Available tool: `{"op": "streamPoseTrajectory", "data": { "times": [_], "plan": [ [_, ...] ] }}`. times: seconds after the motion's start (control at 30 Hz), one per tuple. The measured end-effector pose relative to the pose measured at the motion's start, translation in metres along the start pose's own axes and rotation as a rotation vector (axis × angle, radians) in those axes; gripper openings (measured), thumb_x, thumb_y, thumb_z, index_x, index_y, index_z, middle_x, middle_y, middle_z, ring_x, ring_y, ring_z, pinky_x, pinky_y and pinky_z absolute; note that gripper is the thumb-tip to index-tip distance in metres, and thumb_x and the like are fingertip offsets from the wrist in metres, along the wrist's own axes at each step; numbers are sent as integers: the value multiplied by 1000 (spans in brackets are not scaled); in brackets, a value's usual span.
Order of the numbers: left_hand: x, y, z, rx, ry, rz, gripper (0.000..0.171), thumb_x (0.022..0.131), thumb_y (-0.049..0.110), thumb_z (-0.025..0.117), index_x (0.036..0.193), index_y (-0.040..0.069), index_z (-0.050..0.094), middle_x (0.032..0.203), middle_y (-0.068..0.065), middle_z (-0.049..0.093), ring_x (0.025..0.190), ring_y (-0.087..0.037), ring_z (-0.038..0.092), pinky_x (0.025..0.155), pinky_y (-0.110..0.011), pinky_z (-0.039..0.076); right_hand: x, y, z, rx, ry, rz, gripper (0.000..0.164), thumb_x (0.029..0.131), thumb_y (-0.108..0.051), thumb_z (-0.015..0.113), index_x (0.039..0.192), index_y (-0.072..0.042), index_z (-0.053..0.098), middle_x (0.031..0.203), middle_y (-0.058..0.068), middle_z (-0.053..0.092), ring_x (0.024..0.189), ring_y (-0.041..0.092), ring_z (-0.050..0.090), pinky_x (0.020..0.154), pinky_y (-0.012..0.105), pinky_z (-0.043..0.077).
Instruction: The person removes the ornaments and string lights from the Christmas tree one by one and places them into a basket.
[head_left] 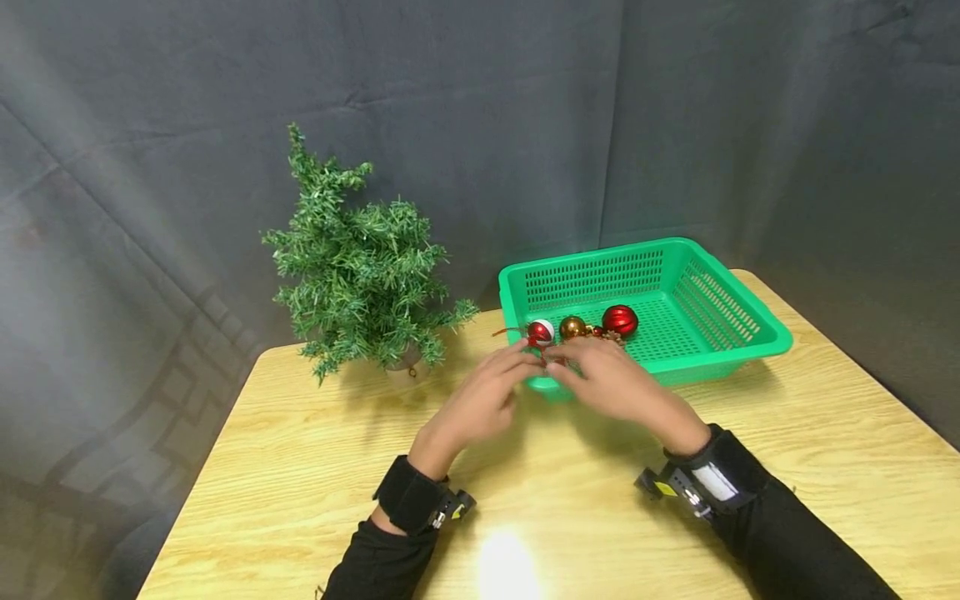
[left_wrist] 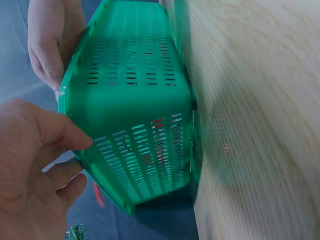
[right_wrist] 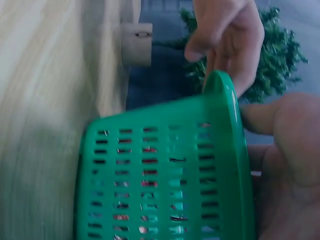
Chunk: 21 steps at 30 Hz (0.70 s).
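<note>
At the near-left corner of a green plastic basket (head_left: 750, 342), my left hand (head_left: 483, 396) reaches over the rim. In the left wrist view its thumb (left_wrist: 65, 132) lies against the rim, with the other fingers loosely bent beyond it. My right hand (head_left: 611, 379) reaches over the near rim; its fingertips are hidden behind the basket wall in the right wrist view, so any hold is unclear. Close to both hands lie a red-and-white ball ornament (head_left: 541, 332), a gold-brown ball ornament (head_left: 572, 327) and a shiny red ball ornament (head_left: 620, 321).
A small artificial Christmas tree (head_left: 360, 267) stands left of the basket on a pale base (head_left: 407, 372). Both stand on a light wooden table (head_left: 315, 483). Behind it hangs a dark grey cloth (head_left: 480, 150). A red string (head_left: 508, 331) hangs over the basket's left rim.
</note>
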<state>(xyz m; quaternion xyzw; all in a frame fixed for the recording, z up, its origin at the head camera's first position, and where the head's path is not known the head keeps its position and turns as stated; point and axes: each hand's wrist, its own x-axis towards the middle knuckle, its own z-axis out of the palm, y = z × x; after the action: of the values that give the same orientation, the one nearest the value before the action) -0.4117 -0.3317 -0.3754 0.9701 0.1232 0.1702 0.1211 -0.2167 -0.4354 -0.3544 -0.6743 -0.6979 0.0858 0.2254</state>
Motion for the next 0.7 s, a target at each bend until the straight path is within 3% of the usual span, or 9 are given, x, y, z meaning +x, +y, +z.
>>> {"op": "streamPoseTrajectory", "data": {
  "times": [0.1, 0.17, 0.33, 0.43, 0.53, 0.63, 0.7],
  "plan": [
    [0, -1, 1, 12, 6, 16, 55, 83, -13, 51, 132, 11, 62, 140, -3, 58, 150, -25, 32, 125, -43, 23, 0, 6, -8, -14, 41, 55, 38, 102, -29, 55, 131, -7, 65, 129, 16, 66, 120, 37, 60, 100, 59, 43],
    [0, -1, 1, 24, 0, 10, 53, 84, -11, 53, 131, 12, 62, 141, -2, 58, 151, -24, 31, 125, -43, 23, 0, 11, -14, -45, 74, 88, 37, 101, -27, 56, 128, -4, 66, 121, 17, 68, 104, 33, 63, 89, 52, 47],
    [0, 0, 1, 51, -13, 3, 52, 85, -7, 56, 131, 15, 62, 142, -1, 57, 152, -19, 27, 125, -40, 21, -1, 22, -22, -153, 129, 140, 38, 101, -26, 54, 126, -1, 66, 113, 18, 70, 89, 30, 61, 74, 45, 45],
    [1, -1, 2, 58, -12, 5, 52, 85, -7, 56, 131, 14, 62, 141, -2, 57, 152, -20, 28, 125, -39, 22, 0, 26, -21, -187, 98, 148, 36, 101, -27, 53, 121, -3, 70, 94, 12, 71, 79, 27, 60, 65, 40, 44],
    [0, -1, 2, 61, -15, 0, 52, 84, -6, 56, 132, 13, 61, 142, -3, 57, 152, -21, 29, 125, -40, 22, 1, 29, -20, -185, 26, 166, 36, 102, -30, 51, 119, -6, 72, 74, 2, 61, 65, 17, 50, 59, 30, 34],
    [0, 0, 1, 62, -22, -9, 52, 85, -5, 57, 133, 14, 61, 143, -2, 56, 152, -20, 28, 125, -40, 22, 1, 31, -21, -175, -14, 184, 38, 103, -33, 49, 121, -8, 71, 75, 0, 61, 67, 17, 51, 60, 30, 34],
    [0, 0, 1, 61, -26, -11, 52, 85, -4, 57, 133, 14, 60, 144, -2, 55, 152, -20, 28, 125, -40, 21, -1, 32, -23, -182, -17, 187, 39, 104, -33, 48, 125, -8, 70, 87, 5, 68, 76, 22, 57, 64, 35, 40]
  ]
}}
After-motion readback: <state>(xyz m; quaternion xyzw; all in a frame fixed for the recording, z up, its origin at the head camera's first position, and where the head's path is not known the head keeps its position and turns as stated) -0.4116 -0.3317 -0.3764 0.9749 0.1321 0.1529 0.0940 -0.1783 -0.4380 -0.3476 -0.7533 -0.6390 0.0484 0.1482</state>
